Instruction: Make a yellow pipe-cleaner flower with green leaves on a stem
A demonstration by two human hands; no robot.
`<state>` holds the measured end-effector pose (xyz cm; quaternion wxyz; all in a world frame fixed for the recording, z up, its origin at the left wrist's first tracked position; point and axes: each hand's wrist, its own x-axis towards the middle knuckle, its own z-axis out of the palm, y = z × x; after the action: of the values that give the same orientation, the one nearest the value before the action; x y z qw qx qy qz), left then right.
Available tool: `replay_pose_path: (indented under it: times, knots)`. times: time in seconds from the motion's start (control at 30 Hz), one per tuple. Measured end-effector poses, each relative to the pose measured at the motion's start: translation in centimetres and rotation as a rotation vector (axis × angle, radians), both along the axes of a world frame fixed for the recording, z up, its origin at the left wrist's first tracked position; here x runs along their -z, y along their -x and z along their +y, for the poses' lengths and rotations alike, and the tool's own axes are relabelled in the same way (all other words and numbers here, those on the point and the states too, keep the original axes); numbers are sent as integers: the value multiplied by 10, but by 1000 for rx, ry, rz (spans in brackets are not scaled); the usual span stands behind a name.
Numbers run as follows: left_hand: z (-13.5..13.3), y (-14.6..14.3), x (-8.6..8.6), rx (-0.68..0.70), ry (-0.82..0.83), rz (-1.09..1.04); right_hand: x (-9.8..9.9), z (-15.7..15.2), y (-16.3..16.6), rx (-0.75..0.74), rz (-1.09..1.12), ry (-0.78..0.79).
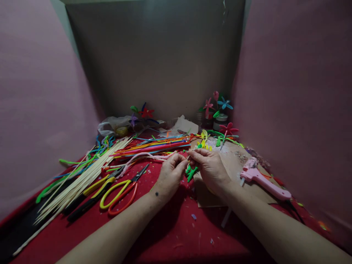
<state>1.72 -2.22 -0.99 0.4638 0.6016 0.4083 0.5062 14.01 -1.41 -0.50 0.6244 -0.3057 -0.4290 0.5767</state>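
My left hand and my right hand meet above the red cloth, thumbs and forefingers pinched together. A thin, pale piece seems to run between the fingertips, too small to name. Just below them lies a green bent pipe-cleaner piece. Behind my right hand are yellow and green fuzzy pieces, partly covered by its fingers. Pale pink pipe cleaners reach in from the left, ending near my left hand. Scissors with one yellow and one red handle rest left of my left wrist.
Pliers and bamboo sticks lie at left, with coloured pipe cleaners behind. A pink glue gun rests on cardboard at right. Pipe-cleaner flowers stand in jars at the back. Pink walls flank the table.
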Motion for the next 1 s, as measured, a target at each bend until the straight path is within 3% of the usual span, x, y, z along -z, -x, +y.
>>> replay_pose_path:
  times: [0.4,0.6,0.77,1.0]
  knots:
    - [-2,1,-4,1,33,49,3,1,-2,-8,-33,-39]
    - [1,9,-7,129,-15,43,2,0,-3,-21,-16,-27]
    - [6,16,-9,164,44,-44,-4,1,-8,87,-26,-37]
    - [3,16,-19,181,147,80,-7,4,-12,130,-5,-5]
